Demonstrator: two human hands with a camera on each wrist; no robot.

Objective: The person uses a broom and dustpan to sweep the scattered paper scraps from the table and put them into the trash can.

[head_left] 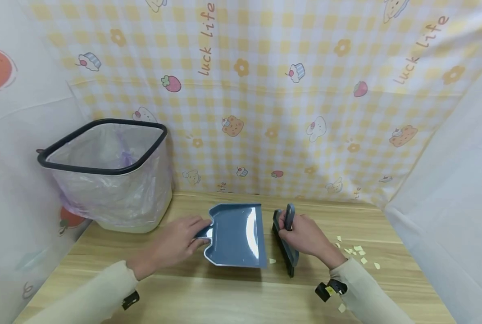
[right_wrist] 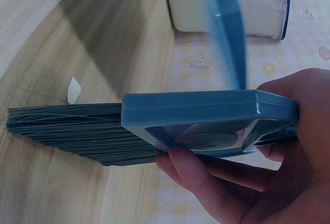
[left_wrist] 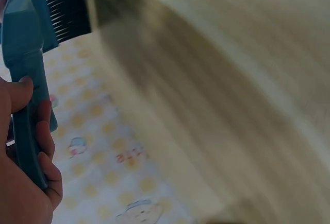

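Observation:
My left hand [head_left: 180, 238] grips the handle of a blue-grey dustpan [head_left: 234, 236], its flat lip facing right, held over the wooden table. In the left wrist view, fingers and thumb wrap the dustpan's handle [left_wrist: 31, 126]. To the right, my right hand [head_left: 306, 236] holds a matching hand brush [head_left: 280, 247] with dark bristles [right_wrist: 77, 128] pointing down at the table. A small pale scrap [head_left: 272, 261] lies between the dustpan's lip and the brush; the right wrist view shows it beside the bristle tips.
Several more pale scraps [head_left: 358, 248] are scattered on the table [head_left: 326, 301] right of the brush, one near the right wrist. At the back left stands a bin [head_left: 115, 198] with a black rim and a translucent bag. A checked curtain [head_left: 273, 112] hangs behind.

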